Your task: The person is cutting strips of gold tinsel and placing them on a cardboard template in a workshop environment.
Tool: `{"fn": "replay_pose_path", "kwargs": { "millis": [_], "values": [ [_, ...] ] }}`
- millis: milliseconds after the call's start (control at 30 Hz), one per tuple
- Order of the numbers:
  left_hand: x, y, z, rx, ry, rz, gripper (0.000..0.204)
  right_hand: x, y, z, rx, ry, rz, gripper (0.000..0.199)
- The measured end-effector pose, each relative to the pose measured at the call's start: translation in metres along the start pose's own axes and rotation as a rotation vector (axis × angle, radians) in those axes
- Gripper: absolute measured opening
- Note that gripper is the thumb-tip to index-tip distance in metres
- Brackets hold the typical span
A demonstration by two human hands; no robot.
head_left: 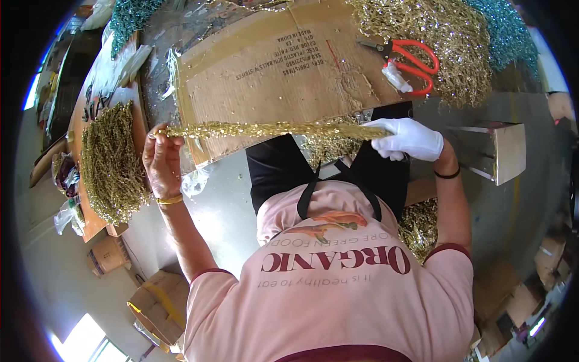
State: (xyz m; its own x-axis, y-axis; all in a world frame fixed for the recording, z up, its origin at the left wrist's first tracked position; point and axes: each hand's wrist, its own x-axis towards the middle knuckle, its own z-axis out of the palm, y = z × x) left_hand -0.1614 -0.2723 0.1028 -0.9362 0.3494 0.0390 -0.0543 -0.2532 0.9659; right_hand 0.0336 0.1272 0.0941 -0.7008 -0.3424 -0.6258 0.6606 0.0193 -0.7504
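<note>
A glittery gold tinsel spray [265, 130] is stretched level in front of me, along the near edge of the cardboard. The bare fingers of my left hand [161, 160] pinch its thin end. At the fuller end, my right hand [410, 140], in a white glove, is closed round the strands. More gold tinsel [329, 149] shows below the spray, between my knees; whether it is joined to the held piece I cannot tell. Red-handled scissors [416, 66] lie on the flat cardboard sheet [253, 78], with a small white wad by the handles.
Gold sprays [114, 163] are heaped on the wooden table at left. A large gold pile [434, 42] and teal bunches [503, 36] lie at the far right, another teal bunch [129, 24] far left. A stool [506, 154] stands right; cardboard boxes [160, 304] sit behind at left.
</note>
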Motion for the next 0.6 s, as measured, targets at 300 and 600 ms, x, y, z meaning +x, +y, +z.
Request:
{"fn": "replay_pose_path", "kwargs": {
  "millis": [300,600],
  "values": [
    [-0.012,-0.053,-0.043,0.294,-0.078,-0.112,0.021,0.041,0.021,-0.020,-1.157,0.826,-0.736,0.027],
    [-0.025,-0.066,-0.063,0.798,-0.010,0.075,0.008,0.068,0.012,-0.014,-1.595,0.956,-0.773,0.037]
  ]
}}
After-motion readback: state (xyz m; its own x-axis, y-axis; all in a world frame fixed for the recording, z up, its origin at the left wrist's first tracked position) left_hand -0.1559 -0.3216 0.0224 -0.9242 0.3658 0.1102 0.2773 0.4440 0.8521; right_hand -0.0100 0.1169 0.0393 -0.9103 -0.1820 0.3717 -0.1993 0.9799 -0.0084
